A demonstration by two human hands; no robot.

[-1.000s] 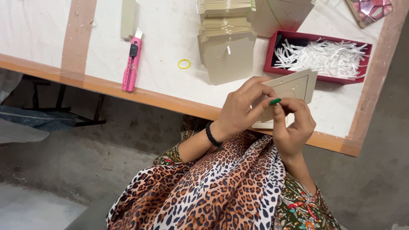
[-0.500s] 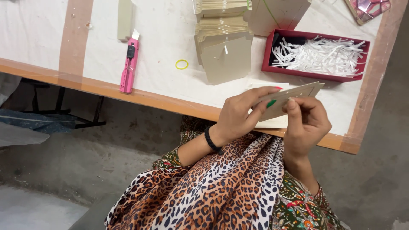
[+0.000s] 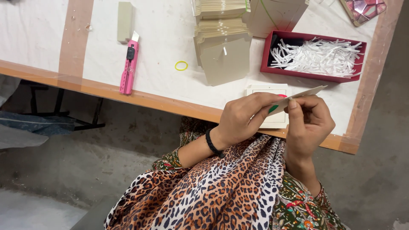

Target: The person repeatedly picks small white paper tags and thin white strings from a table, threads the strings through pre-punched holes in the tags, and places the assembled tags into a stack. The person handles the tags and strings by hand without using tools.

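Note:
Both hands hold one flat beige card (image 3: 307,92), seen nearly edge-on above the table's front edge. My left hand (image 3: 243,116) pinches its near end between thumb and fingers; a green painted nail shows there. My right hand (image 3: 309,121) grips the same card from the right side. Under the card a white rectangular block (image 3: 268,90) lies on the white table top (image 3: 162,51). A stack of similar beige cards (image 3: 225,59) lies further back on the table.
A red tray (image 3: 314,76) of white paper shreds sits at the right. A pink utility knife (image 3: 129,65), a beige block (image 3: 124,21) and a yellow rubber band (image 3: 181,65) lie to the left. More card stacks (image 3: 277,15) stand behind. My lap is covered in leopard-print cloth (image 3: 221,191).
The card has been tipped from showing its face to lying almost edge-on, and both hands have shifted slightly right with it.

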